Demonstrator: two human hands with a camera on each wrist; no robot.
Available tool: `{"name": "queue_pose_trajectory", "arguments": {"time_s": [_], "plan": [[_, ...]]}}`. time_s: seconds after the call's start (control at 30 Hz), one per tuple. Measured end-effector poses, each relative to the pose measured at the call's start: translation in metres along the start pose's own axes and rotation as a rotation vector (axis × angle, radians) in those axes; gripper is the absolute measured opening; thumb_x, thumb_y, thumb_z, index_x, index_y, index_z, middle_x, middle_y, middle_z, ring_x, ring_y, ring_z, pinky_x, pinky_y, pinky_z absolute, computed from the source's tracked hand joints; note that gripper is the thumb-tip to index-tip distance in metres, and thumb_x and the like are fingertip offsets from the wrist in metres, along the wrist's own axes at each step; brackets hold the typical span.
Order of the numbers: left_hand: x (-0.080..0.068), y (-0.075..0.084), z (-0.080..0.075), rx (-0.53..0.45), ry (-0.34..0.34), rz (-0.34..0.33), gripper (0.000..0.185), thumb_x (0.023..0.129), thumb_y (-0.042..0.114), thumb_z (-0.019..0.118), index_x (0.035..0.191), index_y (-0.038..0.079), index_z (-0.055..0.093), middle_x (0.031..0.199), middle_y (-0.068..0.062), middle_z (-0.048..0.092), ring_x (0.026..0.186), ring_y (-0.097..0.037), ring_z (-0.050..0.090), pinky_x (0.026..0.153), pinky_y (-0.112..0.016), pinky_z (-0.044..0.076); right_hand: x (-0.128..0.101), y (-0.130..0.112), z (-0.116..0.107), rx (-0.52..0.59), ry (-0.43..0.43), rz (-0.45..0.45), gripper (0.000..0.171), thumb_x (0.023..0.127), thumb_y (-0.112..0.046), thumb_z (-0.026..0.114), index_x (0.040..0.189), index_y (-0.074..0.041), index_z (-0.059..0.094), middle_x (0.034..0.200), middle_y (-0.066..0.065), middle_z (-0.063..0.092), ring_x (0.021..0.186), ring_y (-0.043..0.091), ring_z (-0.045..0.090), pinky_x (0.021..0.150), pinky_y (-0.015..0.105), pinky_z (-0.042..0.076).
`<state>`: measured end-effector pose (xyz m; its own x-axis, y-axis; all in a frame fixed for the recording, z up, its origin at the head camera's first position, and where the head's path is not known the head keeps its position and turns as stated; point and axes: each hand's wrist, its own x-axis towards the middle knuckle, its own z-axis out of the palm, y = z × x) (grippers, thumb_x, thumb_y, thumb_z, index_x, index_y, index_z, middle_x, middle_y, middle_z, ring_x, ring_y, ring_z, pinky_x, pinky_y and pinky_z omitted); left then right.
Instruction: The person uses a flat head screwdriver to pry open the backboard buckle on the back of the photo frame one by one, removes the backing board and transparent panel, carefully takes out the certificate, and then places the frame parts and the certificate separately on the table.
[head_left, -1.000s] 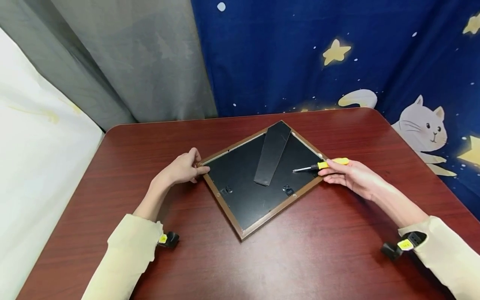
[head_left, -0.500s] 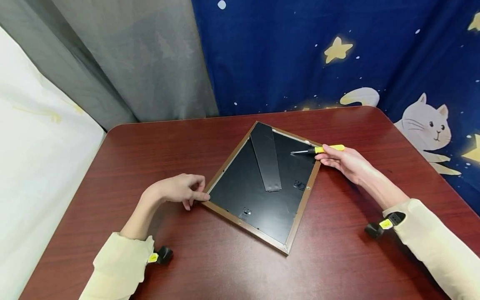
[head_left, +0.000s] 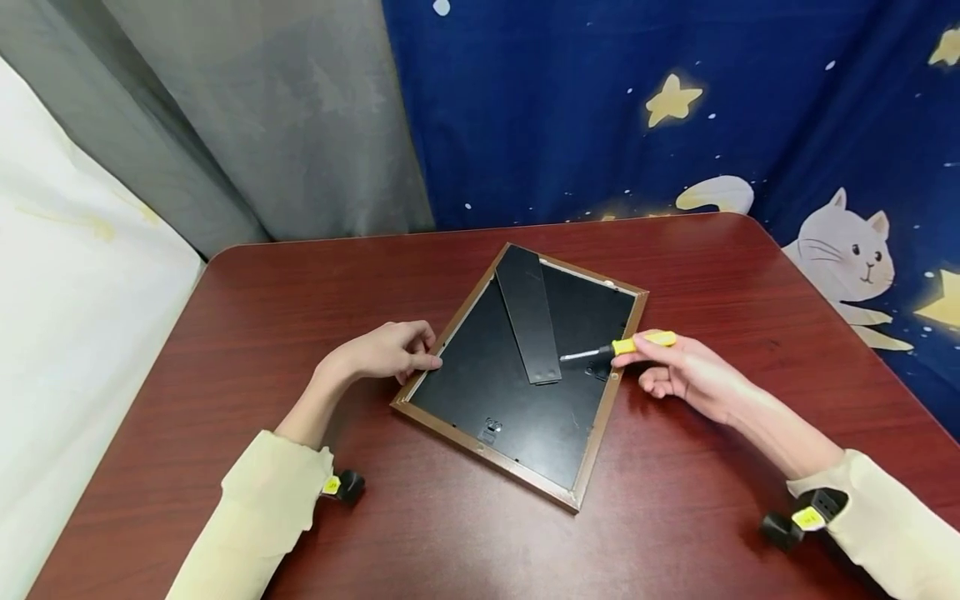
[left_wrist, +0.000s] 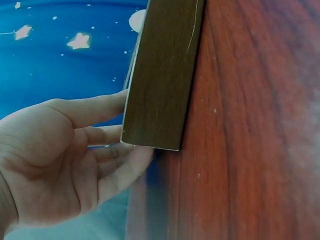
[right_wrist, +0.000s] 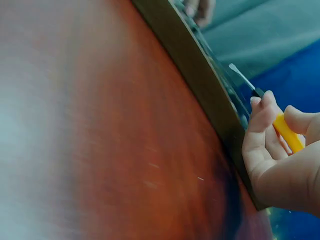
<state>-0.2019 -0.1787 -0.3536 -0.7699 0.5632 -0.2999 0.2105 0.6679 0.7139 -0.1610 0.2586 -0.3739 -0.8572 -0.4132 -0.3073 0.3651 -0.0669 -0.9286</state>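
A brown wooden picture frame [head_left: 598, 427] lies face down on the dark red table [head_left: 300, 292], its black backing and a black stand flap [head_left: 528, 315] facing up. My left hand [head_left: 388, 353] touches the frame's left edge with its fingertips; the left wrist view shows the fingers against the frame's corner [left_wrist: 160, 90]. My right hand [head_left: 686, 372] pinches a yellow-handled screwdriver [head_left: 642, 342], whose metal tip lies over the backing near the right edge. In the right wrist view the screwdriver [right_wrist: 286, 131] sits beside the frame's rim [right_wrist: 200, 70].
A blue curtain with stars and a cat [head_left: 851, 246] hangs behind the table, with grey cloth [head_left: 262, 117] to its left and white cloth [head_left: 67, 275] at far left. Small black clips [head_left: 490, 428] sit on the frame's backing.
The frame has turned clockwise on the table. My left hand moved along its left edge. My right hand brought the screwdriver down toward the frame's right side.
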Motion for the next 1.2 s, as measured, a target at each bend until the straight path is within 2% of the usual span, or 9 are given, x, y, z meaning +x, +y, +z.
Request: {"name": "queue_pose_trajectory", "arguments": {"time_s": [0.13,0.27,0.43,0.6,0.83,1.0,1.2], "plan": [[0.001,-0.001,-0.001,-0.008,0.005,-0.004,0.029,0.098,0.016,0.068,0.115,-0.002,0.054,0.082,-0.010,0.060,0.062,-0.021,0.063,0.065,-0.035,0.057,-0.001,0.010,0.011,-0.005,-0.084,0.011,0.020,0.108,-0.020,0.051,0.120,-0.008,0.062,0.109,0.009,0.074,0.073,0.011,0.067,0.070,0.024,0.058],[-0.001,-0.002,0.001,-0.013,0.011,0.004,0.028,0.099,0.016,0.067,0.115,-0.002,0.052,0.082,-0.009,0.059,0.062,-0.020,0.062,0.063,-0.035,0.058,0.004,0.013,0.014,0.013,-0.134,-0.021,0.018,0.107,-0.013,0.051,0.119,-0.003,0.061,0.109,0.013,0.074,0.081,0.013,0.068,0.080,0.028,0.058],[-0.007,-0.001,0.006,-0.045,0.004,0.019,0.023,0.100,0.014,0.066,0.106,-0.002,0.050,0.081,-0.011,0.057,0.063,-0.022,0.061,0.059,-0.037,0.059,0.011,0.010,0.014,-0.008,-0.094,-0.029,0.018,0.107,-0.013,0.053,0.117,-0.001,0.062,0.106,0.013,0.075,0.081,0.012,0.066,0.077,0.022,0.056],[-0.014,0.003,0.015,-0.098,-0.027,0.021,0.024,0.100,0.014,0.066,0.099,0.000,0.047,0.078,-0.012,0.055,0.059,-0.024,0.063,0.059,-0.038,0.060,0.020,0.003,0.010,-0.049,-0.045,-0.009,0.019,0.107,-0.016,0.054,0.110,-0.005,0.068,0.099,0.011,0.075,0.075,0.010,0.063,0.073,0.020,0.054],[-0.025,0.014,0.033,-0.177,-0.037,-0.032,0.027,0.100,0.015,0.067,0.095,0.001,0.045,0.072,-0.013,0.060,0.058,-0.024,0.069,0.065,-0.034,0.060,0.036,-0.006,0.003,-0.124,-0.001,-0.020,0.020,0.106,-0.019,0.055,0.103,-0.005,0.070,0.091,0.007,0.075,0.070,0.008,0.057,0.069,0.019,0.051],[-0.031,0.023,0.045,-0.196,-0.039,-0.072,0.031,0.098,0.019,0.069,0.093,0.001,0.045,0.070,-0.012,0.066,0.060,-0.024,0.071,0.069,-0.031,0.058,0.049,-0.011,0.000,-0.184,0.045,-0.031,0.022,0.105,-0.023,0.057,0.103,-0.003,0.067,0.086,0.003,0.075,0.069,0.008,0.053,0.067,0.020,0.047],[-0.032,0.027,0.046,-0.191,-0.044,-0.115,0.032,0.098,0.025,0.069,0.093,0.002,0.047,0.068,-0.012,0.067,0.060,-0.023,0.071,0.069,-0.030,0.057,0.057,-0.014,-0.003,-0.210,0.059,-0.027,0.025,0.105,-0.024,0.057,0.101,-0.002,0.066,0.082,0.001,0.074,0.067,0.009,0.053,0.065,0.020,0.046]]}}
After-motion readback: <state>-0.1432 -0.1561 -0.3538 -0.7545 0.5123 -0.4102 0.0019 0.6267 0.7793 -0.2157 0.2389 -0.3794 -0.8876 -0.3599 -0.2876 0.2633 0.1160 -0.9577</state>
